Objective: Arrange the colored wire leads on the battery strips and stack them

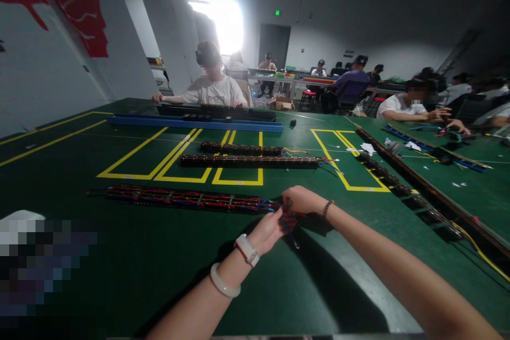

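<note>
A long black wired strip (183,199), with red and blue wires running along it, lies on the green table (167,271) in front of me. At its right end my left hand (271,231) is closed in a pinch around the loose wires. My right hand (302,201) is also closed, bent over the same wire ends and close to my left fingertips. A dark blue wire (292,236) with a ring terminal hangs below my hands onto the table. The exact grip of the right fingers is partly hidden.
Beyond my hands lie two black strips, a nearer one (251,161) and a farther one (239,149). Further back is a blue channel (191,123), with a person (215,85) behind it. Long strips (410,199) run along the right. Yellow tape outlines (237,183) mark the table.
</note>
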A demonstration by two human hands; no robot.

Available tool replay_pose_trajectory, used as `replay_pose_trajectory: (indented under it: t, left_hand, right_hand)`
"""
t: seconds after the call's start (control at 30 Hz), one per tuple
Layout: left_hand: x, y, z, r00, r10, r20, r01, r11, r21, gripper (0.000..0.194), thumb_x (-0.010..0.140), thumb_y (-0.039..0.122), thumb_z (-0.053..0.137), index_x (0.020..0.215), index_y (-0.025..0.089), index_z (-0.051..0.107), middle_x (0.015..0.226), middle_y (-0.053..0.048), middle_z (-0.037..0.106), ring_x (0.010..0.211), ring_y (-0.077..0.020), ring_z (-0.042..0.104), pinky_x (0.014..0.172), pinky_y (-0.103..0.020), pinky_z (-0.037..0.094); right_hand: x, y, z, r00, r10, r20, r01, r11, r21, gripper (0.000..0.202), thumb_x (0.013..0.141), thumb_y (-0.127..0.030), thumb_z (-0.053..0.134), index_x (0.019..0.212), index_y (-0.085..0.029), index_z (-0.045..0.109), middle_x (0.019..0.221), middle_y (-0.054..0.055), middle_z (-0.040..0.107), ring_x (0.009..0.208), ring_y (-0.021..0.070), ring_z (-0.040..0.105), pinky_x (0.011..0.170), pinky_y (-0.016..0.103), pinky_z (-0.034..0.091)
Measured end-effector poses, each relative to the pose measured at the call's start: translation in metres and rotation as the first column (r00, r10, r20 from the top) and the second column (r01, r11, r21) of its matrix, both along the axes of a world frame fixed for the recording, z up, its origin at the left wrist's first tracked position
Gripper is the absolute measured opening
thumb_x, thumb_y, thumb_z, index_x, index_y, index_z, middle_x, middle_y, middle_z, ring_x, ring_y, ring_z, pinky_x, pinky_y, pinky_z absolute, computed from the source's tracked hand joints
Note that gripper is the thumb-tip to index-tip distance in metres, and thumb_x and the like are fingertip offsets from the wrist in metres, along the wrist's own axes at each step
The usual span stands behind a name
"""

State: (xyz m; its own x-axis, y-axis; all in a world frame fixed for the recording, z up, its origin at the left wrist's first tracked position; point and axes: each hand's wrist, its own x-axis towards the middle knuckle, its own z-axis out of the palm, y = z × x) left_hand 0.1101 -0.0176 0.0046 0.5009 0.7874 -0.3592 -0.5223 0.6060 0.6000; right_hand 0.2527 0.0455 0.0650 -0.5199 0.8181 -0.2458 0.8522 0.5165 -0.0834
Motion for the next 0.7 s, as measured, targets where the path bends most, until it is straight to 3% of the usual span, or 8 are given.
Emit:
replay_pose_trajectory:
  t: [0.27, 0.47, 0.7]
  left_hand:
    - [0.008, -0.007, 0.002, 0.993, 0.092, -0.076, -0.093, 0.996, -0.011, 0.015, 0.091, 0.022, 0.046, 0.087, 0.013, 0.057, 0.082, -0.008, 0.066, 0.074, -0.0153, 0.064, 0.08, -0.031, 0.048]
    - [0.012, -0.008, 0.0, 0.986, 0.152, -0.07, -0.152, 0.988, -0.006, 0.011, 0.088, 0.022, 0.052, 0.083, 0.013, 0.057, 0.077, -0.006, 0.065, 0.067, -0.0126, 0.062, 0.071, -0.027, 0.05]
    - [0.012, -0.008, -0.004, 0.986, 0.13, -0.101, -0.128, 0.992, 0.022, 0.019, 0.086, 0.03, 0.055, 0.085, 0.012, 0.058, 0.075, -0.006, 0.065, 0.063, -0.0126, 0.06, 0.063, -0.026, 0.049]
  right_hand:
    - [-0.007, -0.019, 0.012, 0.999, -0.008, -0.046, 0.007, 1.0, -0.019, 0.011, 0.069, -0.021, 0.06, 0.077, -0.019, 0.067, 0.074, 0.004, 0.068, 0.063, 0.0128, 0.057, 0.051, 0.021, 0.03]
    - [-0.011, -0.031, 0.009, 0.999, -0.029, -0.02, 0.029, 0.999, 0.022, 0.007, 0.07, -0.021, 0.06, 0.075, -0.018, 0.064, 0.072, 0.003, 0.067, 0.065, 0.0134, 0.058, 0.052, 0.022, 0.029]
    - [-0.017, -0.038, 0.015, 0.989, 0.078, 0.122, -0.091, 0.991, 0.103, 0.021, 0.074, -0.029, 0.061, 0.088, -0.014, 0.063, 0.081, 0.01, 0.068, 0.073, 0.0194, 0.061, 0.062, 0.026, 0.036]
